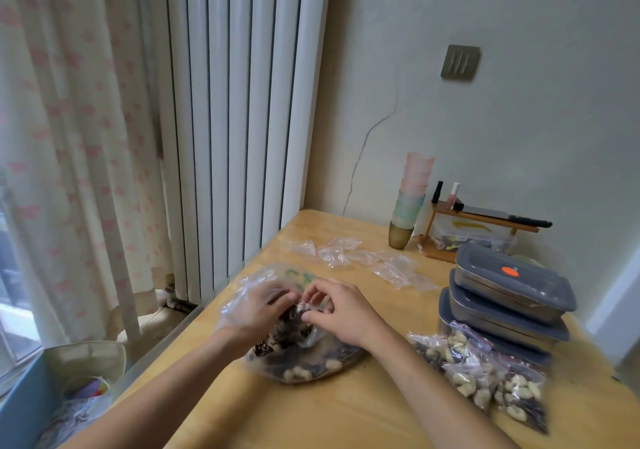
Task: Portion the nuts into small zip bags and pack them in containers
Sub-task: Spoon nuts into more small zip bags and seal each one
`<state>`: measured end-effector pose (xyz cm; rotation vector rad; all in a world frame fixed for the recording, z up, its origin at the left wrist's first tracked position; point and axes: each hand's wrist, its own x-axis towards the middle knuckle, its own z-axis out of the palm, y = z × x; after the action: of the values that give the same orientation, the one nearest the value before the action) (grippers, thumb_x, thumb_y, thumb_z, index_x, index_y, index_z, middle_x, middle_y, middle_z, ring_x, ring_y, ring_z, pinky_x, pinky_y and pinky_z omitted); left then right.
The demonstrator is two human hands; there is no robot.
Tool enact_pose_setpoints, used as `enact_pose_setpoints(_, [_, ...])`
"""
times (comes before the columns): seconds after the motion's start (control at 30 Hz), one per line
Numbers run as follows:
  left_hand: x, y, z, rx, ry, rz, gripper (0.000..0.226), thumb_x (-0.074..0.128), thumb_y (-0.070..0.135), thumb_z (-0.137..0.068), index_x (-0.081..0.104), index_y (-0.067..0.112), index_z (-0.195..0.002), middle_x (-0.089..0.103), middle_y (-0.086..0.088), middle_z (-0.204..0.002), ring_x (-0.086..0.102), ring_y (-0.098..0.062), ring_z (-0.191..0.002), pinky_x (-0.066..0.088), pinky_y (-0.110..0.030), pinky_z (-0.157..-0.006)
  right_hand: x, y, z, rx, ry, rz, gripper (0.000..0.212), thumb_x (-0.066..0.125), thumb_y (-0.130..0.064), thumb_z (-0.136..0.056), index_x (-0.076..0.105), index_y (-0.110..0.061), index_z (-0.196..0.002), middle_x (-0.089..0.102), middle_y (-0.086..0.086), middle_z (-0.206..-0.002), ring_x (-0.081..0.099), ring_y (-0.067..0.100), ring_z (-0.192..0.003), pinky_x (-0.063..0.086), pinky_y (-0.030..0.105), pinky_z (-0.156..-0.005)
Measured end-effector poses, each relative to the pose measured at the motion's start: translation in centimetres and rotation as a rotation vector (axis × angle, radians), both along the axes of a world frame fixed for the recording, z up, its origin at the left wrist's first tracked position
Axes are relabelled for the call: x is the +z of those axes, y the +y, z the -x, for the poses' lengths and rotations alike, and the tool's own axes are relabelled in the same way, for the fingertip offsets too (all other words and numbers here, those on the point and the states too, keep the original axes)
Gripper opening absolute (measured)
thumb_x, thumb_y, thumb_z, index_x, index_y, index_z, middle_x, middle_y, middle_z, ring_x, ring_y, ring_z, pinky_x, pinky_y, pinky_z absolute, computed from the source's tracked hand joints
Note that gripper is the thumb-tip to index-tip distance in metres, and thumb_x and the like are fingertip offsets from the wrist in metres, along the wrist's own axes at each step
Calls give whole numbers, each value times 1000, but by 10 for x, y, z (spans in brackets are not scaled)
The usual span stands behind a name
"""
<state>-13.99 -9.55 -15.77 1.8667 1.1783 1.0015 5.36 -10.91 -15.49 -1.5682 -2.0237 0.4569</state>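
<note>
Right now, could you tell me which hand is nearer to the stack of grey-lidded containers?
Right. The right hand is over the big nut bag, on the side facing the stack of grey-lidded containers; the gloved left hand is farther off, beyond it.

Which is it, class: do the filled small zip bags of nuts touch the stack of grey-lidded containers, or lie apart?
Touching. The head view shows the filled small zip bags leaning against the bottom grey-lidded container.
</note>
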Motion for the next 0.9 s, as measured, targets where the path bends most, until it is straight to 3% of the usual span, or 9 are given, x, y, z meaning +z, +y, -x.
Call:
enact_pose_setpoints(0.1, [2,-3,1,-92,11,-20,7,73,23,-93,74,28,-97,71,27,-94,64,10,-93,50,-16,-83,1,2,0,-57,-19,-14,8,78,-20,-86,72,-25,-90,72,-5,-90,61,1,-76,49,21,-73])
enact_pose_setpoints(0.17, [4,-6,-2,-110,123,-68,17,79,24,-88,69,28,-101,67,25,-87,58,15,-81,42,-7,-74,1,3,0,-98,-25,-11,10,75,-16,-86,72,-25,-82,73,-6,-84,66,11,-82,52,27,-76])
enact_pose_setpoints(0.27, [2,-5,-5,-26,279,-15,19,74,35,-91,56,32,-85,52,12,-77,46,-2,-64,37,-7,-61,3,3,-1,-121,-42,6,11,73,-18,-88,73,-27,-81,73,-7,-86,66,10,-84,53,27,-79])
enact_pose_setpoints(0.33, [5,-3,-5,30,320,-8,19,70,38,-93,57,31,-82,48,11,-72,43,-3,-62,37,-6,-56,5,3,-1,-143,-74,3,11,70,-20,-90,72,-28,-83,71,-7,-92,64,10,-89,53,28,-84])
enact_pose_setpoints(0.4, [13,-2,-5,45,372,-26,10,69,37,-93,68,27,-96,53,12,-74,47,0,-63,38,-2,-53,5,3,-3,-165,-145,33,11,65,-22,-93,72,-29,-87,62,-6,-101,61,14,-95,52,33,-89])
enact_pose_setpoints(0.5, [16,5,-8,-23,486,100,18,73,27,-89,67,16,-102,58,7,-82,49,0,-64,48,-10,-50,5,2,-4,-168,-267,139,12,62,-26,-97,73,-28,-99,48,-4,-108,58,20,-104,48,34,-89])
enact_pose_setpoints(0.57, [10,12,-9,-69,553,223,32,78,28,-85,57,15,-107,58,2,-91,53,-6,-73,52,-20,-60,4,3,-2,-161,-289,154,12,62,-27,-98,73,-27,-102,47,-3,-110,58,21,-107,47,34,-89])
enact_pose_setpoints(0.7, [2,22,-10,-44,626,234,62,86,32,-77,53,11,-124,61,-5,-109,62,-21,-99,56,-30,-71,-1,4,2,-169,-296,138,11,61,-26,-97,71,-27,-101,50,0,-114,59,25,-108,51,41,-94])
enact_pose_setpoints(0.9, [-1,28,-8,-28,515,323,43,81,27,-80,57,13,-112,62,-8,-104,66,-22,-90,64,-38,-66,-3,3,3,-169,-280,86,17,60,-20,-97,76,-24,-97,58,1,-110,60,23,-106,53,40,-94])
